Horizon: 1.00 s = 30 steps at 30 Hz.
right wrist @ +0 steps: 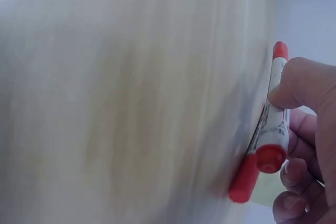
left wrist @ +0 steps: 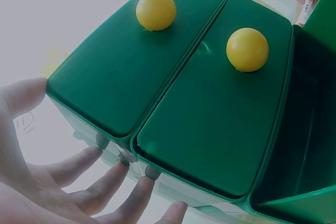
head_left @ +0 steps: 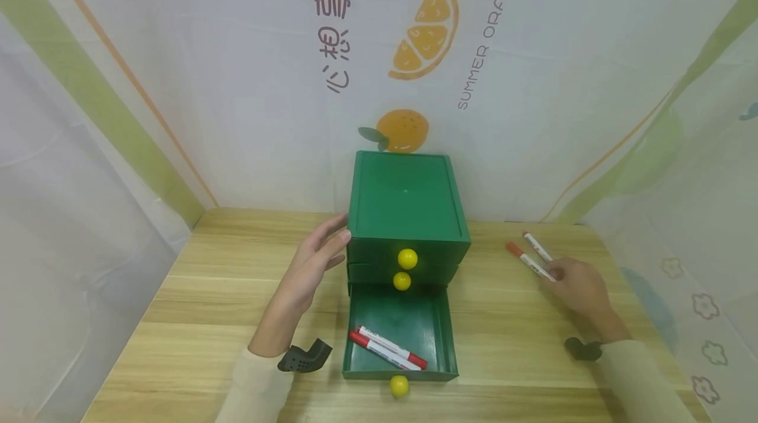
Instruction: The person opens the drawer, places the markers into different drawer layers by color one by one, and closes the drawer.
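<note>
My left hand (head_left: 309, 266) rests against the left side of a green drawer cabinet (head_left: 405, 196), thumb at the upper edge and fingers spread along the side. At the right, my right hand (head_left: 577, 285) pinches a white marker with red ends (right wrist: 277, 114) between thumb and fingers. A second marker with a red cap (right wrist: 244, 182) lies right beside it, partly covered by the first in the right wrist view. The cabinet's bottom drawer (head_left: 403, 308) is pulled out. Inside it, two red-and-white markers (head_left: 387, 348) lie slantwise near the front.
The two upper drawers are closed, each with a round yellow knob (head_left: 407, 259); another yellow knob (head_left: 399, 387) is on the pulled-out drawer's front. Everything stands on a wood-grain table (head_left: 195, 318). A white curtain (head_left: 254, 81) with orange prints hangs behind and along both sides.
</note>
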{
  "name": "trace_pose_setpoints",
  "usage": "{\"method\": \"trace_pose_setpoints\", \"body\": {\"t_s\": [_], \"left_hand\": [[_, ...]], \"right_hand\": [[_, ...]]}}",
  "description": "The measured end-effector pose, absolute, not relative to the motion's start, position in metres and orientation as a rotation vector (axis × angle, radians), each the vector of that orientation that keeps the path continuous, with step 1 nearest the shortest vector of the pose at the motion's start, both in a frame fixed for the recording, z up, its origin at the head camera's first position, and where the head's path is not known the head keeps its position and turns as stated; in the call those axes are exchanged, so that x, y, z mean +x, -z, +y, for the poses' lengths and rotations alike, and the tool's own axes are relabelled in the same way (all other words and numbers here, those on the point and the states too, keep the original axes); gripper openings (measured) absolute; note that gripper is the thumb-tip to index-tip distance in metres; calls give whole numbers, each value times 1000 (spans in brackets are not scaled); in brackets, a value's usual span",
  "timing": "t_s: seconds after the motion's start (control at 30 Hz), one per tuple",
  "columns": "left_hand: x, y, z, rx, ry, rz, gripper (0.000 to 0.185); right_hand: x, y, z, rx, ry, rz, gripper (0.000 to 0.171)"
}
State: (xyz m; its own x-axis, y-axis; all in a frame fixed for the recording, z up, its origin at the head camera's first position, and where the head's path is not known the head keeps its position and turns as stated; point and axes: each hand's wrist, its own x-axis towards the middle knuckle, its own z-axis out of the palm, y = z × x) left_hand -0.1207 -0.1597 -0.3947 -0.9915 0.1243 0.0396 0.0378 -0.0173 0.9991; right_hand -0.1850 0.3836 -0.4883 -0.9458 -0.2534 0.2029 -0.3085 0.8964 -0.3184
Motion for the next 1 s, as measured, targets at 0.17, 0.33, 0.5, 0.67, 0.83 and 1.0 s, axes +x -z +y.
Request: {"method": "trace_pose_setpoints", "body": {"t_s": [0.17, 0.33, 0.5, 0.67, 0.83, 1.0], "left_hand": [[-121, 394, -159, 177, -2192, 2158, 61], [-120, 394, -160, 178, -2189, 2160, 61], [-120, 394, -160, 180, -2189, 2161, 62], [-120, 394, -160, 179, -2192, 2156, 61], [-120, 395, -160, 189, -2190, 2155, 61], [-121, 395, -160, 197, -2187, 2157, 62]], "right_hand": [[-183, 482, 373, 467, -555, -2875, 20], [-179, 475, 360, 525, -577, -2850, 20], [-177, 471, 350, 510, -599, -2870, 22], [-173, 466, 341, 500, -617, -2911, 20], [-168, 461, 333, 538, -611, -2920, 19], [-164, 459, 327, 657, -564, -2867, 19]]}}
